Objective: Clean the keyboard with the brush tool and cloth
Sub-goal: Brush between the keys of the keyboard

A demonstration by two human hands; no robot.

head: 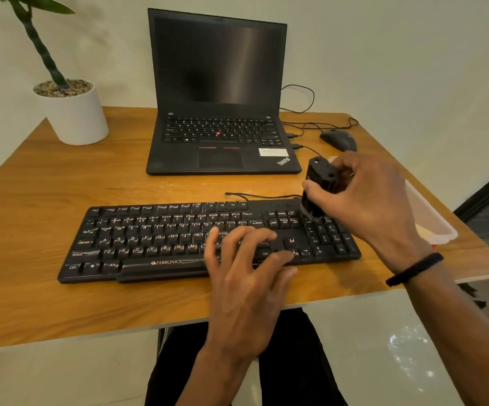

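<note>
The brushing step looks to be in hand — the right hand [366, 197] grasps the chunky black plastic brush tool [318, 187] upright, its lower end on the far right keys of the black corded keyboard [161, 238], near the wooden desk's [47, 288] near edge. The left hand [243, 273] rests spread and relaxed on the right-hand keys, steadying it. Next — sweeping leftward along the rows; no cloth is identifiable.

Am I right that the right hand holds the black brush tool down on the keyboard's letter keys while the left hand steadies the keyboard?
Not quite. In the head view the right hand holds the black brush tool over the number pad end of the keyboard, not the letter keys. The left hand does rest on the keyboard, fingers spread.
</note>
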